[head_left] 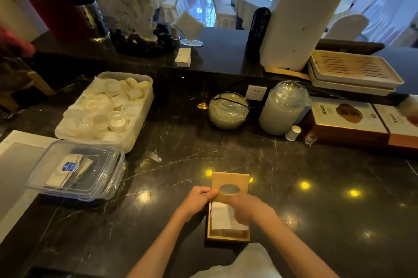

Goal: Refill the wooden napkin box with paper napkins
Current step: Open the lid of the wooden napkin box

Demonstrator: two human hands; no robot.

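Note:
The wooden napkin box (228, 235) rests on the dark marble counter near its front edge. White paper napkins (222, 216) lie inside it. Its wooden lid (233, 180), with an oval slot, is partly slid off toward the far side. My left hand (195, 203) pinches the lid's left edge. My right hand (251, 210) reaches over the box, fingers on the napkins and the lid's near edge; whether it grips anything is unclear. A white cloth or napkin pile (246, 264) sits at the bottom edge of view.
A clear lidded container (77, 171) and a white tub of small cups (106, 108) stand at left. Two glass jars (228, 110) (282, 108), flat boxes (352, 121) and stacked trays (352, 69) line the back right. A raised ledge carries a tall white cylinder (303, 15).

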